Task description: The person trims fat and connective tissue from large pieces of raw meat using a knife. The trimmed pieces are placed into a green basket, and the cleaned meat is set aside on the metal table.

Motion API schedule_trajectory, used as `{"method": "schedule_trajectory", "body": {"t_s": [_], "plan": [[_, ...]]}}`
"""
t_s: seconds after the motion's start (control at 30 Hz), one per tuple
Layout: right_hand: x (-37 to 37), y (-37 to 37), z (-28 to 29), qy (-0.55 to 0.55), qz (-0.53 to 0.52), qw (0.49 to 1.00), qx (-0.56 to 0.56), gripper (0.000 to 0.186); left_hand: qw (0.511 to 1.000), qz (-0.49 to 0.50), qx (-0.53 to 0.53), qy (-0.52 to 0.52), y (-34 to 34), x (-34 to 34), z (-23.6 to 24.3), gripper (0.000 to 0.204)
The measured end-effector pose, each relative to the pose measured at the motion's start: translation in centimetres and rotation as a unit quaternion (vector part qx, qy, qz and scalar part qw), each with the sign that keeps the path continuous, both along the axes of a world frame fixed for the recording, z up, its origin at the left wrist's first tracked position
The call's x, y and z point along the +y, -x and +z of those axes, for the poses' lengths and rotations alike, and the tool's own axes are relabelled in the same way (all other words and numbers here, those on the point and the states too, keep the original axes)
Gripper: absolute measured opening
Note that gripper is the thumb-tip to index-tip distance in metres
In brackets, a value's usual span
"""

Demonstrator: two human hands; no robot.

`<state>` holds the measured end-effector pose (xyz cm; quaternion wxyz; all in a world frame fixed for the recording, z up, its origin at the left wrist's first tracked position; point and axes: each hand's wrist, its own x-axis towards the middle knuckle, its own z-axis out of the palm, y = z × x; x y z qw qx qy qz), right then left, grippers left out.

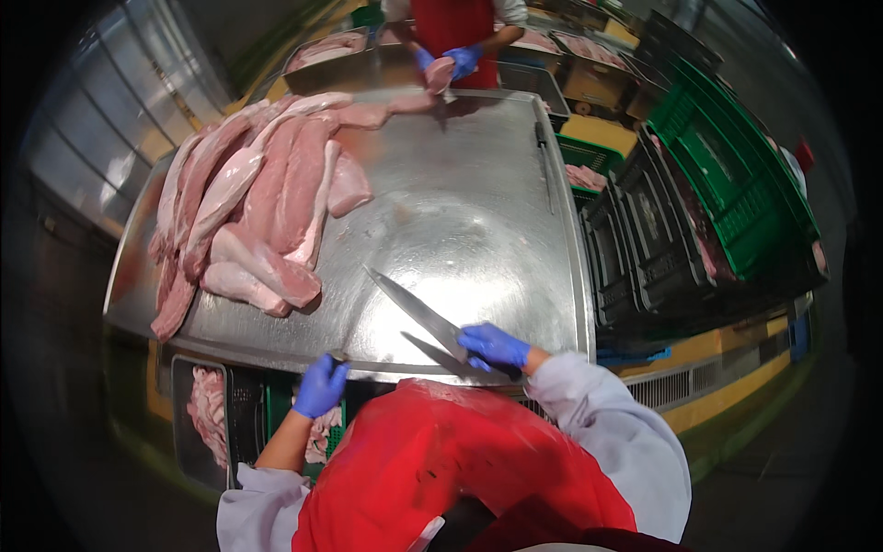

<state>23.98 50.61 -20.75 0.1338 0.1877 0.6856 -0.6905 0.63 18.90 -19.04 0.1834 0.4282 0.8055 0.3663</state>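
Observation:
My right hand (492, 346), in a blue glove, is wrapped around the handle of a long knife (416, 308). Its blade points away and to the left, just over the metal table (441, 212). At the table's near edge, above a crate, my left hand (320, 386), also blue-gloved, is closed. A small dark thing shows at its fingertips, too little of it to name. Long pale-pink pieces of meat (258, 184) lie heaped on the left of the table. The nearest pieces (267, 267) lie beyond the knife's tip, to its left.
Across the table a co-worker's gloved hands (464, 61) hold a piece of meat (440, 75). A thin dark rod (544, 166) lies along the right rim. Black crates (644, 230) and a green crate (727, 175) stand to the right; a grey bin (198, 419) with meat scraps sits below left.

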Motion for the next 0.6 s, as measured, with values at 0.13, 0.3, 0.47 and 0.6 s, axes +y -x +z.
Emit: {"method": "schedule_trajectory", "body": {"t_s": [0.13, 0.3, 0.47, 0.6], "plan": [[-1.7, -2.1, -1.5, 0.093, -0.136, 0.985, 0.044, 0.029, 0.925, 0.362, -0.112, 0.03, 7.1, -9.1, -8.8, 0.031], [-1.0, 1.1, -3.3, 0.104, -0.271, 0.955, 0.058, 0.023, 0.811, 0.522, -0.253, -0.073, 20.8, -17.5, -15.6, 0.019], [-2.2, 5.4, -4.0, 0.086, -0.242, 0.965, 0.055, 0.022, 0.767, 0.568, -0.298, 0.01, 32.4, -21.4, -16.5, 0.026], [-3.7, 6.4, -3.9, 0.04, -0.279, 0.959, 0.033, 0.021, 0.813, 0.415, 0.115, 0.393, 35.0, -15.6, -13.4, 0.031]]}}
